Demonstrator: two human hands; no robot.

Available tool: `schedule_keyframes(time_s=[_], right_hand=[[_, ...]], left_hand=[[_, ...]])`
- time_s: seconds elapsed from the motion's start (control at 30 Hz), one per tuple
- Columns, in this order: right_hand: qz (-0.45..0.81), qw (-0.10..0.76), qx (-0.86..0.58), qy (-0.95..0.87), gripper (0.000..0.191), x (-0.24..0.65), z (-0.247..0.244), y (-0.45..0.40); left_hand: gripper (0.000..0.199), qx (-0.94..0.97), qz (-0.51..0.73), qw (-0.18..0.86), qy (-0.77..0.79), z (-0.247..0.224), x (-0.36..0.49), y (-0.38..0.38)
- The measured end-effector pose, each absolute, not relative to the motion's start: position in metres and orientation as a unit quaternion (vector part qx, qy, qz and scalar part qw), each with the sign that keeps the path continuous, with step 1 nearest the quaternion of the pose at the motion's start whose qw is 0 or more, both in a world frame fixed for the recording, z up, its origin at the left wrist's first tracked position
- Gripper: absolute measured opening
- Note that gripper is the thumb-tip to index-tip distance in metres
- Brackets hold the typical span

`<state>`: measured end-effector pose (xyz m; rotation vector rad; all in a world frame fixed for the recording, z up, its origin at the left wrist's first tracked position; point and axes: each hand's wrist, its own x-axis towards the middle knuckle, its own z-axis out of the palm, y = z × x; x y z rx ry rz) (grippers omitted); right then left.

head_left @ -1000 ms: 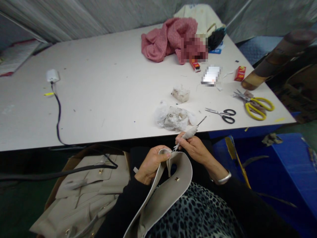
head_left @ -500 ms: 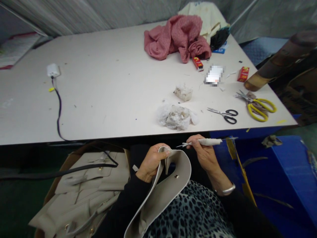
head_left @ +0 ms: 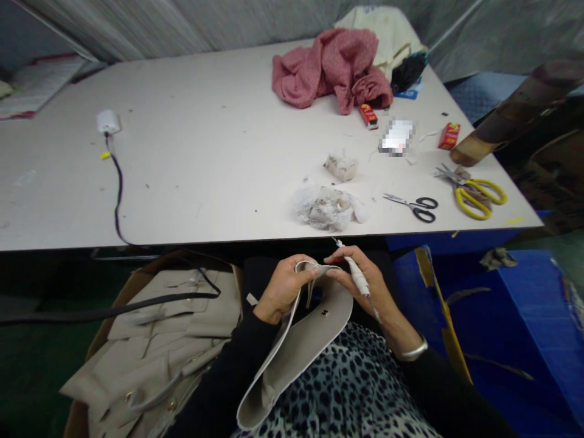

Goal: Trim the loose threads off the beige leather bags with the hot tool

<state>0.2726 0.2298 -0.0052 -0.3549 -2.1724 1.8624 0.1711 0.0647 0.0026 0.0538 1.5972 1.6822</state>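
My left hand is closed on the upper rim of a beige handbag, thumb inside and fingers outside. The bag is tilted over my lap with its mouth open, and a small metal fitting shows on its inner face. My right hand keeps a thin tool with a white-wrapped handle between its fingers, the slim tip pointing up towards the table edge. Its thumb and a finger also press on the bag's rim, close to my left thumb.
On the table lie black-handled scissors, yellow-handled scissors, a crumpled plastic bag, a whitish block and a red cloth. A box of beige bags stands left, a blue bin right.
My right hand has come left onto the bag's rim. The tool in it has swung from lying level, tip left, to pointing upward. My left hand keeps its hold.
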Motion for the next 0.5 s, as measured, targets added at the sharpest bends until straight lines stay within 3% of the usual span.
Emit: schedule_keyframes(time_s=[0.5], right_hand=[[0.558,0.118,-0.077,-0.818,0.037,0.272,-0.002,0.219]], left_hand=[[0.028,0.024,0.713,0.349,0.607,0.000,0.183,0.067]])
